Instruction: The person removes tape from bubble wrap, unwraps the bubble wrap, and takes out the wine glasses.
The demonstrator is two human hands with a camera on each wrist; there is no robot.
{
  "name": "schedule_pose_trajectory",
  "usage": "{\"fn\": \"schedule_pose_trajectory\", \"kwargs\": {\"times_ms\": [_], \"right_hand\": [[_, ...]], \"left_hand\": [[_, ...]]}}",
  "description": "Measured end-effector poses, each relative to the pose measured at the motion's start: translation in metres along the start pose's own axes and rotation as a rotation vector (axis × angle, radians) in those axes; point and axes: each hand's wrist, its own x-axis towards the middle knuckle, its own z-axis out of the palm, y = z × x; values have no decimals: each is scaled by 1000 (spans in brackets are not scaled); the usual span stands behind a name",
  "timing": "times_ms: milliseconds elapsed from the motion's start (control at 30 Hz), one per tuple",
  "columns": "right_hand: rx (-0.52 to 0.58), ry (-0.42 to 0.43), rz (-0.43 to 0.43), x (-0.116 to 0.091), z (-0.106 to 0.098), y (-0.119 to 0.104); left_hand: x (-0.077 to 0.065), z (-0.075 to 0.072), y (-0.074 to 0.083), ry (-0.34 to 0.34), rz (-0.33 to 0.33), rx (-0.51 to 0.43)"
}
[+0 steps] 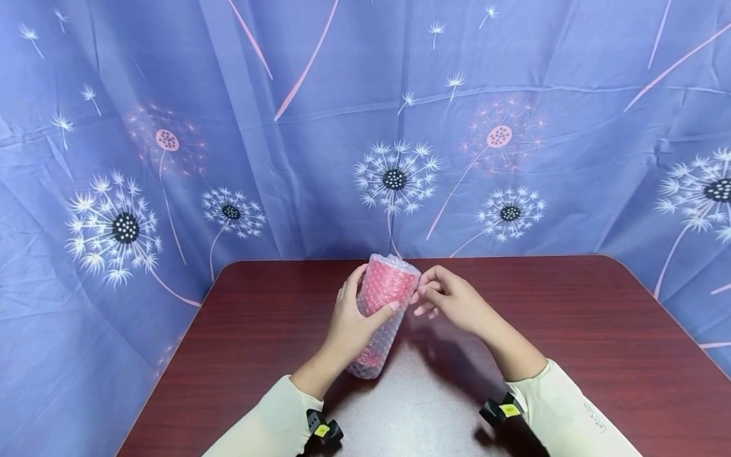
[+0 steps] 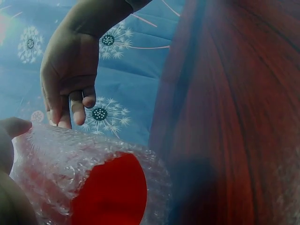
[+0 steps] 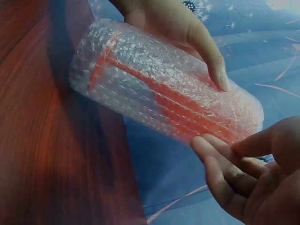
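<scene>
A red cylindrical object wrapped in clear bubble wrap (image 1: 384,330) is held tilted over the table, its top leaning right. Curled round its left side, my left hand (image 1: 349,320) grips it, with the thumb across the front. My right hand (image 1: 451,298) is at the upper right edge of the bundle. Thumb and forefinger of that hand (image 3: 253,178) pinch the edge of the bubble wrap (image 3: 154,70), while the other fingers stay loosely bent. The left wrist view looks at one end, where a smooth red surface (image 2: 112,192) shows inside the wrap.
The dark red wooden table (image 1: 257,317) has a bright patch of glare in front of the bundle. Behind it and on both sides hangs a blue cloth (image 1: 320,158) printed with dandelions. Black wrist devices (image 1: 501,409) sit near the pale sleeves (image 1: 565,406).
</scene>
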Motion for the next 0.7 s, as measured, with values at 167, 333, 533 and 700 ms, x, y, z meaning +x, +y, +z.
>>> {"fn": "schedule_pose_trajectory", "kwargs": {"times_ms": [167, 333, 533, 700], "right_hand": [[-6, 26, -7, 1, 0, -2], [-23, 34, -8, 1, -1, -2], [0, 3, -33, 1, -4, -3], [22, -43, -57, -2, -7, -6]], "left_hand": [[-1, 0, 0, 22, -4, -10], [-1, -1, 1, 43, 13, 6], [1, -2, 1, 59, 7, 23], [2, -3, -2, 61, -4, 33]]}}
